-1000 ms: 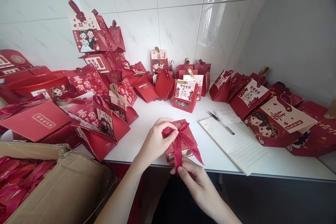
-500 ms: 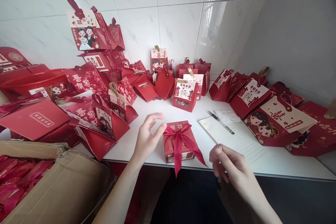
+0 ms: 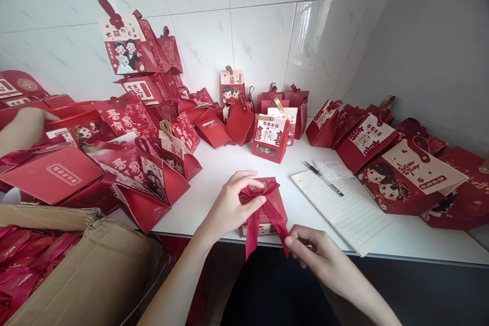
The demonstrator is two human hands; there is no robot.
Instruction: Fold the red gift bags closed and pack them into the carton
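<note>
A small red gift box point(image 3: 275, 209) tied with a dark red ribbon bow point(image 3: 263, 214) stands at the front edge of the white table point(image 3: 221, 173). My left hand point(image 3: 233, 204) pinches the left loop of the bow with thumb and fingers. Just past the table's edge, my right hand point(image 3: 319, 254) pinches the end of the ribbon's right tail. Both hands are closed on the ribbon.
Many red gift bags and boxes point(image 3: 133, 127) crowd the left, the back wall and the right side point(image 3: 405, 173). An open lined notebook point(image 3: 344, 211) with a pen point(image 3: 323, 178) lies right of the box. A cardboard carton point(image 3: 91, 275) of red ribbons sits at the lower left. Another person's hand point(image 3: 23, 127) shows at the far left.
Half a second ago both hands were off the box with fingers apart; they have come back and taken hold of the bow's loop and tail. A hand has appeared at far left.
</note>
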